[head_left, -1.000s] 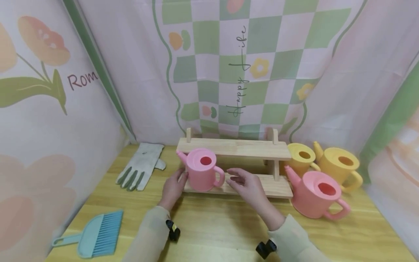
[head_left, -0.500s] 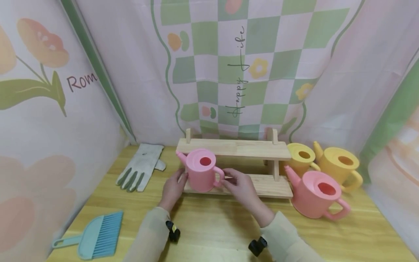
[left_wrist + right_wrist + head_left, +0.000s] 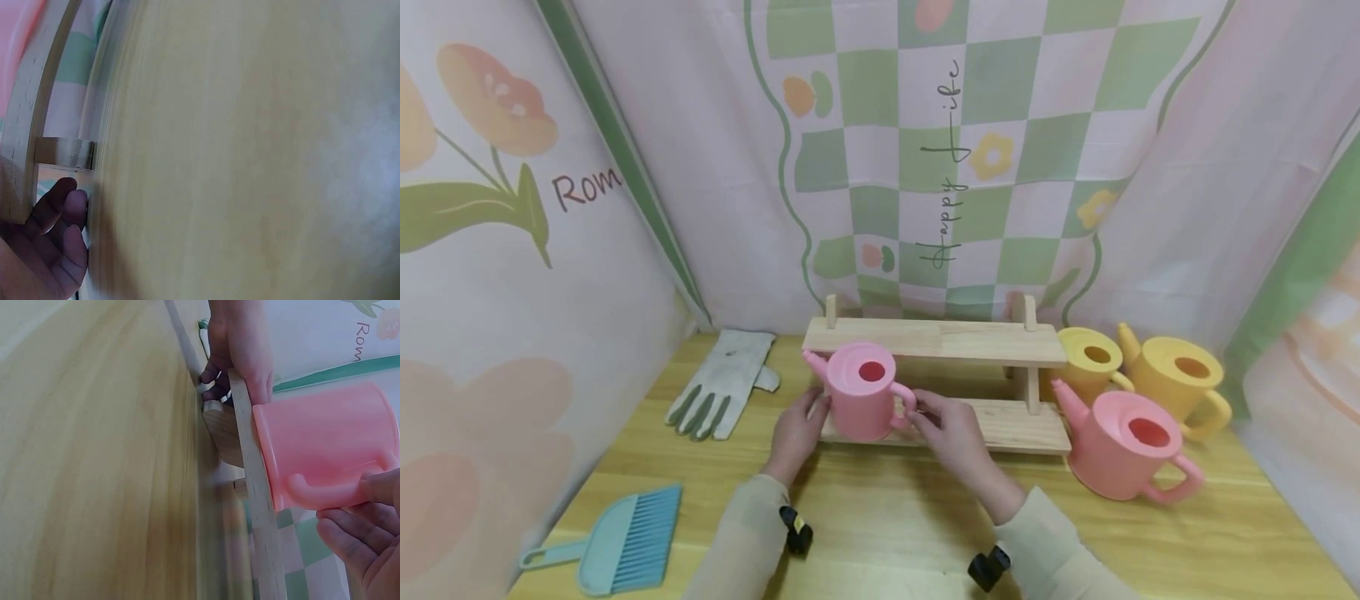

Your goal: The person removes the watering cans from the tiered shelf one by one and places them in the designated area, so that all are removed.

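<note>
A pink watering can (image 3: 859, 400) stands upright on the lower board of a two-tier wooden shelf (image 3: 1011, 425), near its left end, spout pointing left. My right hand (image 3: 951, 433) pinches the can's handle between thumb and fingers, as the right wrist view shows with the handle (image 3: 331, 495). At the left end of that board, my left hand (image 3: 797, 433) grips the wood. In the left wrist view its fingers (image 3: 74, 247) curl below the board (image 3: 22, 134); its thumb side lies beside the can's base in the right wrist view.
On the right, a second pink watering can (image 3: 1120, 450) stands before two yellow watering cans (image 3: 1078, 367). A grey-white glove (image 3: 722, 379) lies at the back left. Nearer, a blue dustpan with brush (image 3: 625, 537) lies on the table. Printed curtains (image 3: 700, 167) hang behind and beside.
My right hand has moved left to the pink watering can and taken hold of its handle. The left hand has stayed at the shelf's end, and the can stands where it was.
</note>
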`<state>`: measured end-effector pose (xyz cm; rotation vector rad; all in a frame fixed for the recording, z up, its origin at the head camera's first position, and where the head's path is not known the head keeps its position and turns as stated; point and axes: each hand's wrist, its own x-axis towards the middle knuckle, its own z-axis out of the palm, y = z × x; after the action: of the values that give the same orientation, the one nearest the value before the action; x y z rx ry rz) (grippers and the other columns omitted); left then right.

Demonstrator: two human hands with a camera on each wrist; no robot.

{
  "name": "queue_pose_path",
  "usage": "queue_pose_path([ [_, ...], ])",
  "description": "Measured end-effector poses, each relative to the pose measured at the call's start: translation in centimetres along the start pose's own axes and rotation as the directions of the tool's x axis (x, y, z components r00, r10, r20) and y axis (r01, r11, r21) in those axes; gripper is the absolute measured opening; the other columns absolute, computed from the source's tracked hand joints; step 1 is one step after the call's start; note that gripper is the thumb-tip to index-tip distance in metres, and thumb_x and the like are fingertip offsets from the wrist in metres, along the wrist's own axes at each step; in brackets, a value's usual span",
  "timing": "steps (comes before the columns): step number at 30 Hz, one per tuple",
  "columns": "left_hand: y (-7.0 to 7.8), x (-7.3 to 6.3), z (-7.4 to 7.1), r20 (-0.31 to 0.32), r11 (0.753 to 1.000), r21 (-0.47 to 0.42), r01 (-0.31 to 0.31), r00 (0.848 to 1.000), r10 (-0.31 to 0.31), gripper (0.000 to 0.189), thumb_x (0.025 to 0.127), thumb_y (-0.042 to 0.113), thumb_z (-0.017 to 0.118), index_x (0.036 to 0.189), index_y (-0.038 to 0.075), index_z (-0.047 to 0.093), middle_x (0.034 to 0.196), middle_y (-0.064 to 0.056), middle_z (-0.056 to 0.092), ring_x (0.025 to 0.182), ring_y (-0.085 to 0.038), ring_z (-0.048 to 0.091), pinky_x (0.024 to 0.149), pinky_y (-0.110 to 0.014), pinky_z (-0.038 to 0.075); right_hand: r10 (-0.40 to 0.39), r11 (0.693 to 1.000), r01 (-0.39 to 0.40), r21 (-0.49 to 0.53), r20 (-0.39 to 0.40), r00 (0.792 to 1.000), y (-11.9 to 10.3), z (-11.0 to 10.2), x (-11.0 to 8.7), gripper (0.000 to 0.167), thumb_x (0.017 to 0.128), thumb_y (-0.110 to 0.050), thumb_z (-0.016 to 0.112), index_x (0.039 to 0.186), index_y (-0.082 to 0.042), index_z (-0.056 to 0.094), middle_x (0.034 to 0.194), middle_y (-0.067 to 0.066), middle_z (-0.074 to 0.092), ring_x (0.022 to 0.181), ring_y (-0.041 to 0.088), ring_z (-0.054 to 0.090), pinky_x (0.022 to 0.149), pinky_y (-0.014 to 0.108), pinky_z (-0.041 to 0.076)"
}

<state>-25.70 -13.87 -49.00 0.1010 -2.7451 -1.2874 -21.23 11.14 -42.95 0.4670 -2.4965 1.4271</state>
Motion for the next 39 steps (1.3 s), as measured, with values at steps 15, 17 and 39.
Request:
queue_pose_path([
  [15, -0.1, -0.1, 0.1, 0.000, 1.000, 0.001, 0.009, 1.000, -0.009, 0.054, 0.100, 0.049, 0.048, 0.144, 0.019, 0.050, 0.144, -0.011, 0.050, 0.132, -0.035, 0.046, 0.107, -0.053, 0.037, 0.008, 1.000, -0.006, 0.024, -0.071, 0.997, 0.1, -1.2, -1.4, 0.021, 0.090, -0.004, 0.068, 0.111, -0.004, 0.072, 0.103, 0.008, 0.073, 0.093, 0.019, 0.070, 0.077, 0.029, 0.058],
  [17, -0.1, 0.0, 0.2, -0.001, 1.000, 0.001, 0.011, 1.000, -0.011, 0.053, 0.099, 0.049, 0.049, 0.143, 0.019, 0.050, 0.144, -0.010, 0.050, 0.132, -0.035, 0.046, 0.108, -0.054, 0.037, 0.000, 1.000, 0.002, 0.029, -0.080, 0.997, 0.1, -1.6, -1.6, 0.022, 0.090, -0.002, 0.069, 0.112, -0.003, 0.072, 0.104, 0.010, 0.073, 0.095, 0.021, 0.070, 0.078, 0.030, 0.058],
  [39, -0.2, 0.1, 0.2, -0.020, 1.000, -0.014, 0.000, 1.000, 0.000, 0.046, 0.099, 0.046, 0.052, 0.136, 0.020, 0.058, 0.137, -0.012, 0.057, 0.125, -0.036, 0.052, 0.104, -0.055, 0.041, 0.016, 1.000, -0.020, -0.024, -0.125, 0.992, 0.0, -4.6, -3.2, 0.029, 0.090, -0.002, 0.068, 0.118, 0.001, 0.068, 0.110, 0.015, 0.071, 0.102, 0.026, 0.068, 0.081, 0.034, 0.057],
])
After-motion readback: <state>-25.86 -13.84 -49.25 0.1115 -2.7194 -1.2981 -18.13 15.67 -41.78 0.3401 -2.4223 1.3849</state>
